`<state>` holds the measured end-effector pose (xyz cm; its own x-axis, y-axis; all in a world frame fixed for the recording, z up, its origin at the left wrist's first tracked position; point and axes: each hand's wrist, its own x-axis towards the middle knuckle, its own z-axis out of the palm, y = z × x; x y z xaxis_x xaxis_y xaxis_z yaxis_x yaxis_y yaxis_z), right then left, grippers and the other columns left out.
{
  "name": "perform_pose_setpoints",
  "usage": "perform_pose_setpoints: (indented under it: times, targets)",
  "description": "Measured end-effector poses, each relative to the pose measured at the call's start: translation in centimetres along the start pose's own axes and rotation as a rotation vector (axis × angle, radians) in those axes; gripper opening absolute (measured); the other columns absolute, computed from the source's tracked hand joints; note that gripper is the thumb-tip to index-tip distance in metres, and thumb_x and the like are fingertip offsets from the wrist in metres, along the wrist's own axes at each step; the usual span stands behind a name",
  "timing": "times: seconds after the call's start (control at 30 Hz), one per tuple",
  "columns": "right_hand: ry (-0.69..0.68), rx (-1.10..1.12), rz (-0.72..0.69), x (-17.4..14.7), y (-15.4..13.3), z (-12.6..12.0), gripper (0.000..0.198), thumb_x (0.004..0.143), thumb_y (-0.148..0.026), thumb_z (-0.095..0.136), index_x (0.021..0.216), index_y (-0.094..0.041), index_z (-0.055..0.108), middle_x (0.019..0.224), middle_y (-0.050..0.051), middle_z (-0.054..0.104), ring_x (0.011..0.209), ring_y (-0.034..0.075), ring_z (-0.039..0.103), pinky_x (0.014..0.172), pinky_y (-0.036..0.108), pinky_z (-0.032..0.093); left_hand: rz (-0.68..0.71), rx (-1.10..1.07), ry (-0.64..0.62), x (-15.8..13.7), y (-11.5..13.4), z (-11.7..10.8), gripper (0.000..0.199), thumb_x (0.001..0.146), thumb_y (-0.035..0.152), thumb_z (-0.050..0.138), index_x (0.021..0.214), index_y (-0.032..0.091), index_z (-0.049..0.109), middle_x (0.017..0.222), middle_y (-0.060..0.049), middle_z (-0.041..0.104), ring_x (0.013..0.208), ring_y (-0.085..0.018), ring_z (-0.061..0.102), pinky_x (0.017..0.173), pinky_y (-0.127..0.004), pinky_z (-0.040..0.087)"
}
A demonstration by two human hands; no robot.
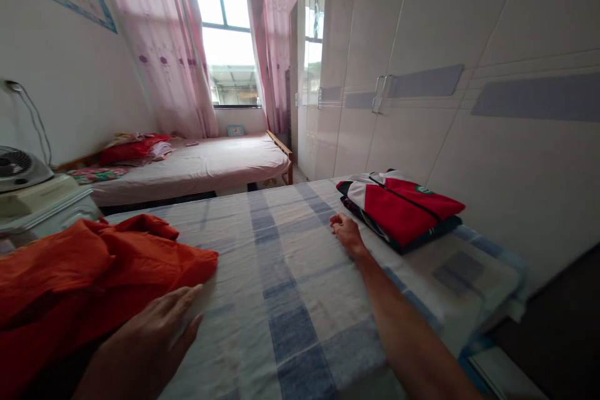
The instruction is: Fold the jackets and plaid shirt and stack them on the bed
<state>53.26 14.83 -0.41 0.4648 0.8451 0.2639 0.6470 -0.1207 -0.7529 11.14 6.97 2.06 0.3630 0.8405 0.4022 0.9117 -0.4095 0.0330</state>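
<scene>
Orange garment (89, 269): crumpled at the bed's (300, 300) left edge; likely to slide off that edge if pulled carelessly. Left hand (150, 344): open, flat, fingers spread, at the garment's near hem. Right hand (345, 231): loosely curled, empty, resting on the checked sheet just beside the folded red-and-white jacket (398, 206) at the right edge; a nudge could topple that fold.
</scene>
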Motion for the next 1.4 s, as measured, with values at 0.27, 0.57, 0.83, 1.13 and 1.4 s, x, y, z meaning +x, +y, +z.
perform_pose_setpoints:
  times: [0.27, 0.57, 0.83, 1.13, 1.4]
  targets:
    - [0.361, -0.329, -0.075, 3.8, 0.2, -10.4, 0.032, 0.080, -0.017, 0.044, 0.107, -0.013, 0.061, 0.113, 0.017, 0.060, 0.105, 0.027, 0.056, 0.090, 0.040, 0.043, 0.113, -0.011, -0.049, 4.4, 1.1, 7.0, 0.043, 0.085, 0.041, 0.041, 0.113, 0.020, 0.066, 0.124, -0.010, 0.062, 0.114, -0.026, 0.058, 0.096, -0.041, 0.048]
    - [0.359, -0.909, 0.085, 5.0, 8.6, -15.7, 0.036, 0.086, -0.039, 0.046, 0.100, -0.010, 0.062, 0.104, 0.021, 0.061, 0.101, 0.034, 0.055, 0.080, 0.045, 0.042, 0.049, -0.102, -0.029, 4.0, 0.8, 8.0, 0.040, 0.087, 0.038, 0.039, 0.108, 0.021, 0.068, 0.120, -0.008, 0.064, 0.112, -0.025, 0.059, 0.096, -0.040, 0.048]
    - [0.415, -0.794, -0.062, 4.8, 8.4, -15.6, 0.026, 0.087, -0.033, 0.042, 0.090, -0.014, 0.059, 0.094, 0.016, 0.063, 0.091, 0.027, 0.057, 0.077, 0.037, 0.042, 0.029, -0.154, -0.014, 3.9, 0.9, 8.0, 0.039, 0.087, 0.038, 0.040, 0.108, 0.019, 0.068, 0.121, -0.011, 0.064, 0.112, -0.026, 0.059, 0.096, -0.040, 0.048]
    - [0.337, -0.102, -0.408, 0.6, -2.9, -9.3, 0.020, 0.086, -0.039, 0.043, 0.087, -0.021, 0.049, 0.088, 0.008, 0.057, 0.084, 0.022, 0.052, 0.081, 0.035, 0.041, 0.023, -0.194, 0.081, 3.6, 0.5, 8.1, 0.038, 0.086, 0.034, 0.041, 0.111, 0.020, 0.066, 0.121, -0.009, 0.063, 0.112, -0.026, 0.059, 0.094, -0.040, 0.051]
    - [-0.374, 0.282, -0.588, -8.7, -14.3, -2.3, 0.010, 0.084, -0.030, 0.051, 0.079, -0.022, 0.048, 0.078, -0.002, 0.053, 0.071, 0.013, 0.048, 0.066, 0.026, 0.039, -0.001, -0.418, 0.323, 3.5, 1.3, 5.8, 0.040, 0.094, 0.031, 0.035, 0.130, 0.020, 0.048, 0.133, -0.010, 0.052, 0.123, -0.021, 0.049, 0.106, -0.039, 0.039]
